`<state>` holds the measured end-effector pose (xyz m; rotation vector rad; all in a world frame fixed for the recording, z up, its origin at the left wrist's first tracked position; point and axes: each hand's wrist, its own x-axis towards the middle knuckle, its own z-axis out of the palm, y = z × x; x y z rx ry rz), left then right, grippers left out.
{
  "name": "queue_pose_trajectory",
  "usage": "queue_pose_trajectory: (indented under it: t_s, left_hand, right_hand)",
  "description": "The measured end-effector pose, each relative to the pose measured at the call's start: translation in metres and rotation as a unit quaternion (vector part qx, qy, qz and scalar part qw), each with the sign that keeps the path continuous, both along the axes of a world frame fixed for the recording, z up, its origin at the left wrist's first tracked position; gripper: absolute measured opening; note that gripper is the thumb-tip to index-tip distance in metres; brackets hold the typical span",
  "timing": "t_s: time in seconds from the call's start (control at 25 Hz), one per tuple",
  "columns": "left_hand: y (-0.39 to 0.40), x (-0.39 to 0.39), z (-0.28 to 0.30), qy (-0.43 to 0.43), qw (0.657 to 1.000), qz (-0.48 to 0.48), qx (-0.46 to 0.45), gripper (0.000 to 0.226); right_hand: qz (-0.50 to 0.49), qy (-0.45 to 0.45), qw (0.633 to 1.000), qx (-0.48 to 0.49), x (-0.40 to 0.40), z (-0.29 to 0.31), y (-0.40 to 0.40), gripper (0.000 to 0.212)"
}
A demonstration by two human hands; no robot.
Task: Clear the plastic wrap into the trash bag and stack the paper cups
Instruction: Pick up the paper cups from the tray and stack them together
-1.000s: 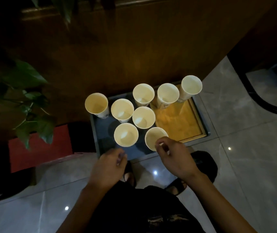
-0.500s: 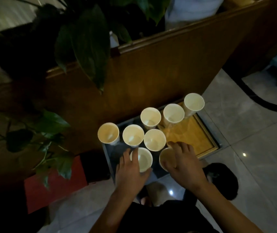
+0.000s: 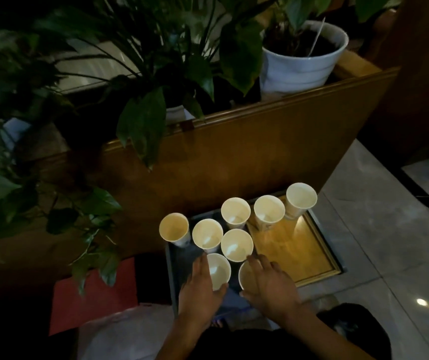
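The left hand (image 3: 200,289) wraps its fingers (image 3: 200,266) and thumb around the near-left cup (image 3: 218,271). The right hand (image 3: 270,284) curls over the near-right cup (image 3: 246,278), gripping its rim. Both cups stand on a dark tray (image 3: 174,276) on the floor. Six more cups (image 3: 236,245) crowd from 10 to 1 o'clock, the nearest touching. A wooden planter (image 3: 208,162) rises behind; a red mat (image 3: 93,300) lies at 9 o'clock.

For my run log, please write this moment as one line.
left hand: around near-left paper cup | right hand: on near-right paper cup | eight cups upright, unstacked | tray: on floor
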<state>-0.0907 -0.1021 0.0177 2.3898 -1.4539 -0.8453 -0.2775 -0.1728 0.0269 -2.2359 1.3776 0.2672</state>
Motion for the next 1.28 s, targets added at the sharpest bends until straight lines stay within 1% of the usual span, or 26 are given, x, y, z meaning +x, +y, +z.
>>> queue_pose_trajectory:
  t_s: [0.16,0.2,0.32,0.44,0.56,0.88,1.12,1.2,1.28]
  left_hand:
    - [-0.002,-0.003,0.003,0.042,0.999,0.019,0.004,0.088]
    - [-0.004,-0.006,0.003,0.042,0.999,0.016,0.003,0.088]
    - [-0.006,-0.014,0.004,0.037,0.999,0.017,0.004,0.088]
    - [-0.005,-0.014,0.003,0.063,0.998,0.022,0.002,0.091]
    - [-0.003,-0.012,0.003,0.079,0.996,0.030,-0.009,0.086]
    - [-0.002,-0.013,0.002,0.085,0.995,0.022,-0.041,0.082]
    - [0.000,-0.012,-0.001,0.100,0.993,0.030,-0.056,0.080]
    - [0.001,-0.011,-0.001,0.104,0.992,0.028,-0.062,0.077]
    - [0.002,-0.011,-0.002,0.103,0.992,0.030,-0.070,0.076]
  right_hand:
    - [0.000,-0.044,0.999,0.005,-0.003,-0.005,0.005,0.110]
    - [0.003,-0.051,0.999,0.005,-0.004,-0.006,0.005,0.110]
    - [0.024,-0.053,0.998,-0.001,-0.009,-0.004,0.003,0.103]
    - [0.032,-0.051,0.998,0.008,-0.012,-0.005,0.005,0.100]
    - [0.057,-0.042,0.997,0.009,-0.019,-0.007,0.007,0.093]
    - [0.132,-0.019,0.991,-0.012,-0.034,-0.006,0.001,0.073]
    - [0.173,0.002,0.985,-0.010,-0.040,-0.004,-0.001,0.080]
    - [0.168,-0.017,0.986,-0.004,-0.043,-0.001,0.000,0.078]
    - [0.129,-0.064,0.990,-0.013,-0.048,0.003,-0.001,0.074]
